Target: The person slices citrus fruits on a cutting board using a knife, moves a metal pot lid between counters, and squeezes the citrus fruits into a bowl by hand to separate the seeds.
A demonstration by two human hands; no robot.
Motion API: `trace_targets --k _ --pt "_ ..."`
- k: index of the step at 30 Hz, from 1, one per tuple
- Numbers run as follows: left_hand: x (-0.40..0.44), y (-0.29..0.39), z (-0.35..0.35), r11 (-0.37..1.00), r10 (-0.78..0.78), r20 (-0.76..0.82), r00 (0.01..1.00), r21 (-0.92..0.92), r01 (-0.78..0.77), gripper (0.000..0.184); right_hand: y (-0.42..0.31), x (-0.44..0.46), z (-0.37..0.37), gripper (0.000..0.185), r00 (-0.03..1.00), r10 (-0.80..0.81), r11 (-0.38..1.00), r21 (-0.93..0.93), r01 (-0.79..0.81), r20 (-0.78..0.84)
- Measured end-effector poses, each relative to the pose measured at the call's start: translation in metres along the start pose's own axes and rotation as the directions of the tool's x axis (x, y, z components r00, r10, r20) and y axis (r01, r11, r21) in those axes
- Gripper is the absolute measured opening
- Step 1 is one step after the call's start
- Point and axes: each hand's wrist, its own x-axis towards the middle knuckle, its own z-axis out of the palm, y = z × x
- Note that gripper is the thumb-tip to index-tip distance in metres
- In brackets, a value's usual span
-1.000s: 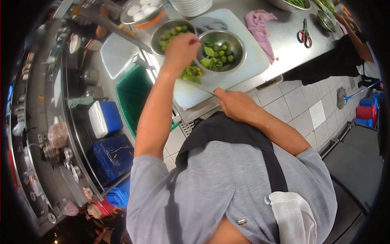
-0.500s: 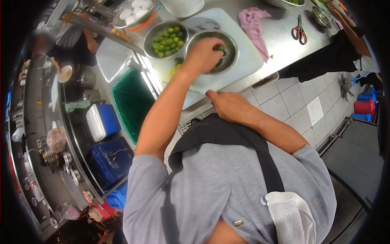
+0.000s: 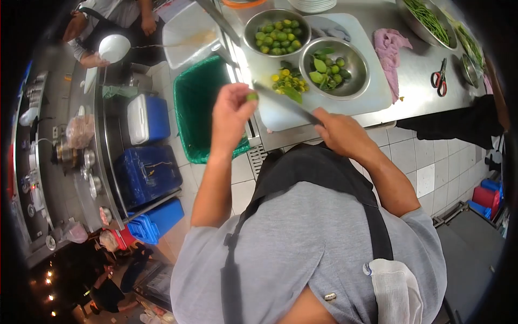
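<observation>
A small green calamansi lime (image 3: 252, 96) is pinched between the thumb and fingers of my left hand (image 3: 231, 112), just off the left edge of the white cutting board (image 3: 375, 100). My right hand (image 3: 346, 135) is closed around the handle of a knife (image 3: 287, 102), its blade pointing left toward the fruit. Yellow-green fruit scraps (image 3: 291, 82) and a green leaf (image 3: 292, 94) lie on the board beyond the blade. To their right, a steel bowl (image 3: 360, 70) holds several limes and leaves. Another steel bowl (image 3: 248, 40), full of limes, stands behind.
A green-lined bin (image 3: 186, 108) stands below the counter's left end. A pink cloth (image 3: 389, 54), red-handled scissors (image 3: 440, 81) and a bowl of green beans (image 3: 402, 11) are on the steel counter. At left, a co-worker tips a white bowl (image 3: 114, 48), pouring liquid.
My left hand has moved from inside the right bowl to the board's left edge with a lime. The knife in my right hand now shows clearly. The view has shifted left.
</observation>
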Motion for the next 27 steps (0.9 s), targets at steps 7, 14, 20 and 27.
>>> trace_targets --k 7,14,20,27 --pt "-0.008 -0.061 0.012 0.85 0.025 -0.014 1.0 0.527 -0.014 0.023 -0.004 0.0 -0.011 0.026 0.996 0.02 0.999 0.052 -0.016 -0.092" --pt "-0.008 -0.085 0.009 0.708 0.357 0.05 0.933 0.637 -0.305 0.02 -0.007 -0.008 -0.004 0.025 0.999 0.028 0.998 0.059 -0.026 -0.04" --pt "-0.003 -0.076 0.019 0.818 0.331 -0.075 0.941 0.52 -0.246 0.016 -0.008 -0.011 -0.003 0.027 0.998 0.054 0.996 0.077 -0.053 -0.023" --pt "-0.001 -0.089 0.017 0.691 0.465 -0.028 0.885 0.636 -0.343 0.016 -0.009 -0.009 -0.006 0.027 0.996 0.079 0.992 0.1 -0.074 -0.043"
